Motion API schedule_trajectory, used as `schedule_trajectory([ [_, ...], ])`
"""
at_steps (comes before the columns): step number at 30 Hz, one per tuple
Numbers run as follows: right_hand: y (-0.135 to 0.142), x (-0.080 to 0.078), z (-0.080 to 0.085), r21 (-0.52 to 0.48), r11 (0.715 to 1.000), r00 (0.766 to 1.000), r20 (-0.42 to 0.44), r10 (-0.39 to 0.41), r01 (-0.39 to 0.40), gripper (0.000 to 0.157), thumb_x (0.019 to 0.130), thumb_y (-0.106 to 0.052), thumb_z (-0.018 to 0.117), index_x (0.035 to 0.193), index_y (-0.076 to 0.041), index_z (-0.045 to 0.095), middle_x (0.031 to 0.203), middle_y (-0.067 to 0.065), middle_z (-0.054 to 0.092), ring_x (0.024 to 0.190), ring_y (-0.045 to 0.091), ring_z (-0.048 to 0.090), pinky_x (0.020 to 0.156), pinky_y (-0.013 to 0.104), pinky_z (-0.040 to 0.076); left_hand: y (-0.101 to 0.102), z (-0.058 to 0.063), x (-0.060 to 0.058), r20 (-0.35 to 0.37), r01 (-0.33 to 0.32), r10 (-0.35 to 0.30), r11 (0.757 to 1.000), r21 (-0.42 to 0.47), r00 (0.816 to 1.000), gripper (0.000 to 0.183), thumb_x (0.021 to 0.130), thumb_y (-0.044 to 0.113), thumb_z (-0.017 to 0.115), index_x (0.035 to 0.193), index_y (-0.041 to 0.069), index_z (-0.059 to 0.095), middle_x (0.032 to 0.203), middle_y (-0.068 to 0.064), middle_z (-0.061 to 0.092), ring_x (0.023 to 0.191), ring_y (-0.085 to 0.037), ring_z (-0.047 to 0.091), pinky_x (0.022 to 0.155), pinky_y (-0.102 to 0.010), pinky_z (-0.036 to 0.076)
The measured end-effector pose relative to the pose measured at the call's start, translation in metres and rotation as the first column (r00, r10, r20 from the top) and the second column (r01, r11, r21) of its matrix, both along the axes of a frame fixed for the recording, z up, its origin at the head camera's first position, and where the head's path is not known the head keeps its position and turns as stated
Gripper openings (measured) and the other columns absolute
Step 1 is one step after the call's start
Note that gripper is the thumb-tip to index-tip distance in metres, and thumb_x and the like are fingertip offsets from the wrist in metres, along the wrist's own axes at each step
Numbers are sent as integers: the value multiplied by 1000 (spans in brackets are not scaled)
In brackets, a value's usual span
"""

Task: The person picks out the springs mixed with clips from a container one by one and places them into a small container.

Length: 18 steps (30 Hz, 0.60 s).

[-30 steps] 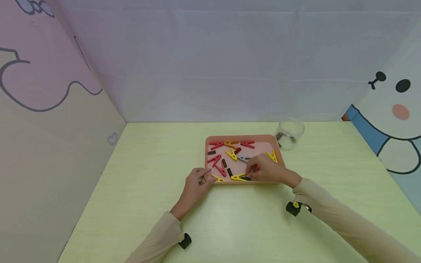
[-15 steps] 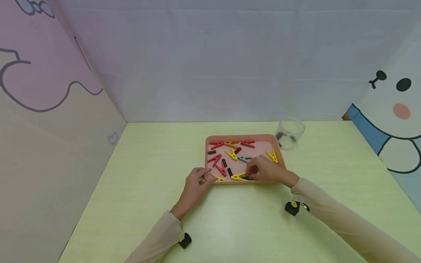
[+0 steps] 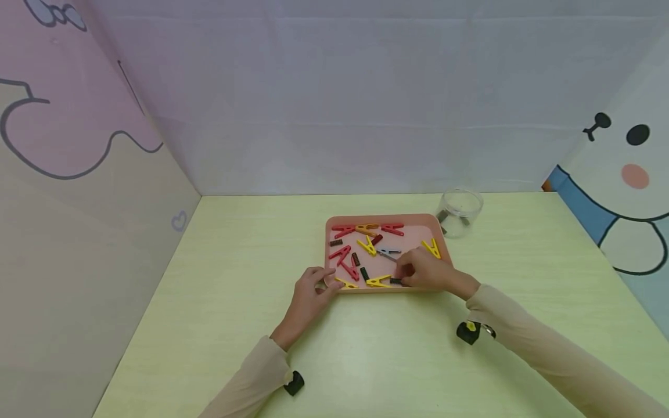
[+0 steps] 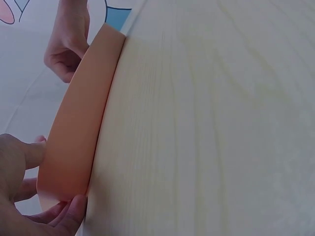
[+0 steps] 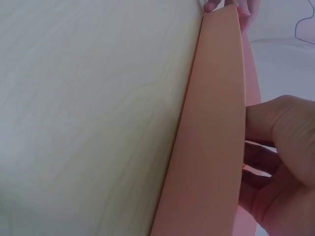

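So, a short slide to the right down here by the near wall of the pink tray [image 3: 418, 219]. My right hand [image 3: 425, 270] has edged over within the last second, and the dark ridged piece [image 3: 395, 281] has come along with it. A second ago its end ran in toward the open legs of the yellow clip [image 3: 377, 282]; now it sits just beside them, while the clip has hardly stirred. The way I read it, the piece is coming free of its neighbour, which is what lifting it alone would call for. It's low in the tray, though, not up in the air.

And the grip: my right fingers are curled down with the tips together, pinching the piece by its right end as best I can judge. How firmly, I cannot tell; the tray wall hides those tips from both wrist views.

Over on the other side, no change: my left hand [image 3: 308, 293] stays hooked round the near left corner, thumb and fingers apart with the corner between them. Beyond the far right corner stands the clear jar [image 3: 474, 210], dark bits showing through its wall, just where it was.
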State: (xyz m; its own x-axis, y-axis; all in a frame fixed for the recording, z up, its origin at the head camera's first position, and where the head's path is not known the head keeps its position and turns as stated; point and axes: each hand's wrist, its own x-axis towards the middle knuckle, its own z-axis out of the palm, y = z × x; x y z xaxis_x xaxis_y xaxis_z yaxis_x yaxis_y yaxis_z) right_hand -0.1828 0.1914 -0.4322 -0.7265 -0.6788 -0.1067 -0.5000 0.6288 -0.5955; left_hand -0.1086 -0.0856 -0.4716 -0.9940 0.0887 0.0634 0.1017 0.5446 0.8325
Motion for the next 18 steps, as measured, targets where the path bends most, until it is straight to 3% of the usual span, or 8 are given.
schedule_trajectory([
  [18,-1,1,-3,-22,1000,1000,-8,-11,11,12,79,3,71,81,-9,69,75,-3,60,69,12,51,62,24,47,0,-1,0,-29,6,-6,1000,7,1000,42,86,32,69,117,5,65,115,-11,54,97,-21,54,77,-31,53],
])
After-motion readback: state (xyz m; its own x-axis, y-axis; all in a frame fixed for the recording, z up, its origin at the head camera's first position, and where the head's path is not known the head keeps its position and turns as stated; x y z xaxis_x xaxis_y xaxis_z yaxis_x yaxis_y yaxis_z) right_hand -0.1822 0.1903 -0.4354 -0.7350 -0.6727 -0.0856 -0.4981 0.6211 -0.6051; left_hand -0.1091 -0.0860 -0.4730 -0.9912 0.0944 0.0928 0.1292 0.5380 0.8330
